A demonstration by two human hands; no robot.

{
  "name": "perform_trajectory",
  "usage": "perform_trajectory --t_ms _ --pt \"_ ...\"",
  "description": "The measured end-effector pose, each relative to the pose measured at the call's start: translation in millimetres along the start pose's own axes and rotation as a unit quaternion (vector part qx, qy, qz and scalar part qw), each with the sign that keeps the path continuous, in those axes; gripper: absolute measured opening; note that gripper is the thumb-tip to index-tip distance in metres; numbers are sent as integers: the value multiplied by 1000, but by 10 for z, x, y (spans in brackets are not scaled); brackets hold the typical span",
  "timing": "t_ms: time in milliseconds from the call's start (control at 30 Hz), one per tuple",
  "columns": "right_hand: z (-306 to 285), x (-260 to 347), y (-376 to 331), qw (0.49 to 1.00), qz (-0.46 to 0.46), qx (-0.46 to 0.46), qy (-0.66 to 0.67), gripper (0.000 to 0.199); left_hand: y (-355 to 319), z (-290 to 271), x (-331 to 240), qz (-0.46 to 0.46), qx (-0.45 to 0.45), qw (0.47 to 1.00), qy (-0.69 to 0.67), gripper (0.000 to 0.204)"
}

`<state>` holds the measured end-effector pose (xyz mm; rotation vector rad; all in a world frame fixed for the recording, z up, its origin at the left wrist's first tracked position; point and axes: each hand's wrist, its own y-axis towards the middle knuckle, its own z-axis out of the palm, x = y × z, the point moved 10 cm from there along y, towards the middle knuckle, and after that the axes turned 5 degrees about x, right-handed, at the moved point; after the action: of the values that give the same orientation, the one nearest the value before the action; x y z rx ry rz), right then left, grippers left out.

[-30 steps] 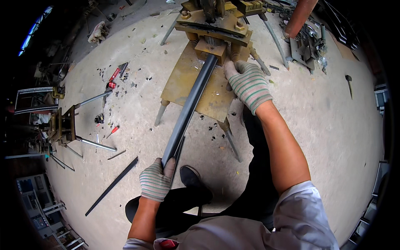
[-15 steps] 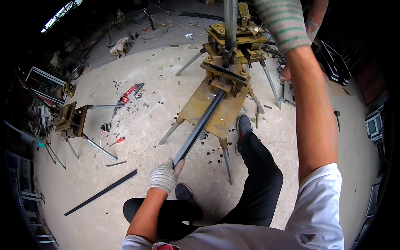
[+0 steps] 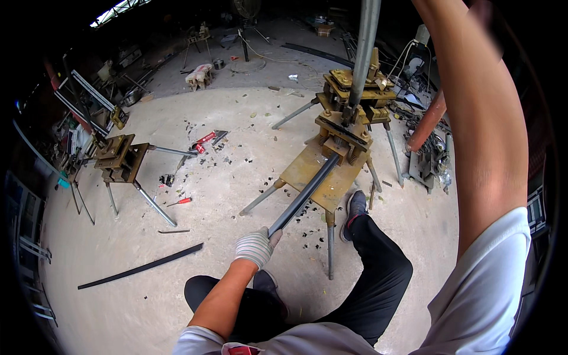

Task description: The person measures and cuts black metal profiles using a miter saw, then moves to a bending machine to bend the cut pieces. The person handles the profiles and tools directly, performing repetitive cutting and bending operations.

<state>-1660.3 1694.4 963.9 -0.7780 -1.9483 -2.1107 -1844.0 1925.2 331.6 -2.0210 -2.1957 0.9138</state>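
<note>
My left hand (image 3: pixel 254 248), in a striped knit glove, is closed round the near end of a long dark metal profile (image 3: pixel 303 196). The profile's far end sits in a yellow-brown punch press (image 3: pixel 343 135) with springs under its top plate, on a small legged stand (image 3: pixel 307 173). A grey pipe lever (image 3: pixel 365 47) rises steeply from the press and leaves the picture at the top. My right forearm (image 3: pixel 479 89) stretches up past the upper edge, so the right hand is out of sight.
Behind stands another press (image 3: pixel 355 83); a smaller one (image 3: pixel 121 155) is at left. On the floor lie a dark strip (image 3: pixel 142 266), a red-handled screwdriver (image 3: pixel 182 202), a thin rod (image 3: pixel 174 231) and black scraps. A red post (image 3: pixel 427 121) stands right, near clutter. My feet flank the stand's near leg.
The lever's visible part leans more to the right, and my right hand has gone up out of view. The whole view has shifted. My left hand keeps its hold on the profile.
</note>
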Motion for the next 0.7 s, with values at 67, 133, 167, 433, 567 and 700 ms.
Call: perform_trajectory --t_ms 67,133,167,433,567,700 --pt "45 200 -145 1000 13 -6 -18 25 -6 -29 -27 8 -4 1000 -7 68" --pt "160 536 -502 997 -15 -11 -75 27 24 15 5 14 -13 1000 -9 68" --pt "112 545 -609 995 -21 -25 -92 28 -16 9 92 2 -14 1000 5 68" --pt "68 606 -466 975 -102 -77 -183 33 -56 -243 -64 28 0 998 48 64" --pt "50 605 -539 978 -90 -72 -173 33 -250 -1723 -541 85 -152 985 -14 57" --pt "53 550 -567 981 -70 -60 -173 33 -659 -3488 -1245 298 -310 876 -220 57"
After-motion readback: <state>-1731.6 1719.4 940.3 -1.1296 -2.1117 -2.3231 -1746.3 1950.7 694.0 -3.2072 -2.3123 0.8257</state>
